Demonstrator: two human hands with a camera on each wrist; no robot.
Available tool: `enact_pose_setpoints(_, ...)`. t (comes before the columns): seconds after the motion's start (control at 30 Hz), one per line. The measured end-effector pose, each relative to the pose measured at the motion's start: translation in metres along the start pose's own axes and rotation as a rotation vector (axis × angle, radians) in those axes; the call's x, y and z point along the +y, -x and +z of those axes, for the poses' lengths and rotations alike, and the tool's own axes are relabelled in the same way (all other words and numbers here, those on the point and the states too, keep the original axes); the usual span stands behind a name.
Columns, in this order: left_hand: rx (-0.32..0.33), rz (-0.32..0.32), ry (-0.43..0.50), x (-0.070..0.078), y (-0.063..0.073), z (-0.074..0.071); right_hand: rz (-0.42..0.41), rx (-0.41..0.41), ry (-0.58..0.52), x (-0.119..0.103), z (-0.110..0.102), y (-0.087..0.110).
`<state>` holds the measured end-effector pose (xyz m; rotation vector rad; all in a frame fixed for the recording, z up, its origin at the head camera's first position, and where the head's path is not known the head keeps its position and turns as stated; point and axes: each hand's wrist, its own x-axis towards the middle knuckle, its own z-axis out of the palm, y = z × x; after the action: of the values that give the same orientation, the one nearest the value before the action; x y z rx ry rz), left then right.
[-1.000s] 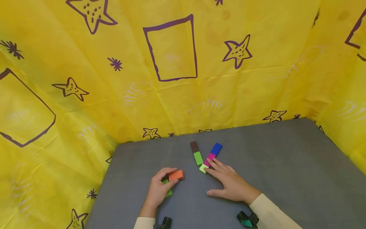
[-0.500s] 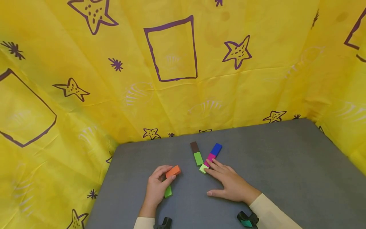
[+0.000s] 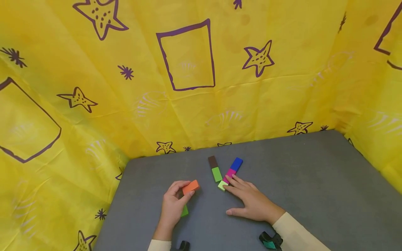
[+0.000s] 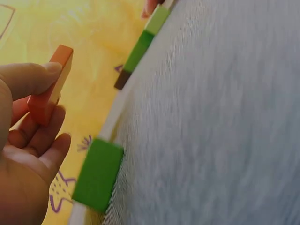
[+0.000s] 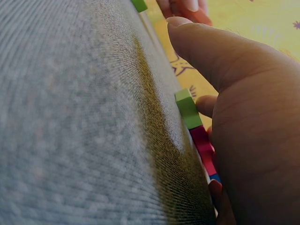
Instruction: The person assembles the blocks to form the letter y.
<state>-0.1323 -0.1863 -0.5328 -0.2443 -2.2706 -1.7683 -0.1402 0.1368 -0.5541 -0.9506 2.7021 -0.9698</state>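
Note:
My left hand [image 3: 172, 202] pinches an orange block [image 3: 191, 187] between thumb and fingers. The left wrist view shows that orange block [image 4: 51, 86] held above the table. A green block [image 3: 184, 211] lies close by, partly hidden behind the left hand. Fingertips of my right hand [image 3: 251, 200] rest on a light green block [image 3: 222, 185] and a magenta block [image 3: 229, 176], its fingers extended and thumb spread. Those two blocks and a blue block [image 3: 237, 164] form a slanted row, end to end. Left of it, a brown block [image 3: 213, 161] and another green block [image 3: 216, 174] make a second row.
The grey tabletop [image 3: 298, 181] runs back to a yellow curtain [image 3: 188, 115] printed with purple starfish and frames. A black wrist strap [image 3: 270, 240] shows beside the right sleeve.
The left hand has raised and turned the orange block, shifting slightly left; the dark patch beside it no longer shows. The right hand and both rows keep their places.

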Motion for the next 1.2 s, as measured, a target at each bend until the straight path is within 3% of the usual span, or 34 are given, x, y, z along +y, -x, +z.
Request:
enact_pose_setpoints(0.27,0.014,0.02,-0.082,0.017,0.006,0.014,0.011,-0.002,0.006,-0.001,0.001,0.0)
enact_pose_setpoints(0.5,0.035,-0.012,-0.027,0.027,0.014,0.031,0.008,0.006,0.004,0.001,0.003,0.0)
enact_pose_setpoints(0.77,0.053,-0.048,0.008,0.026,0.027,0.056,-0.005,0.021,-0.006,0.002,0.002,0.0)
enact_pose_setpoints(0.93,0.087,-0.086,-0.023,0.026,0.032,0.07,-0.017,0.031,-0.002,0.003,0.002,0.0)
enact_pose_setpoints(1.2,0.158,-0.054,-0.127,0.015,0.035,0.087,-0.026,0.035,-0.012,0.002,0.001,0.0)
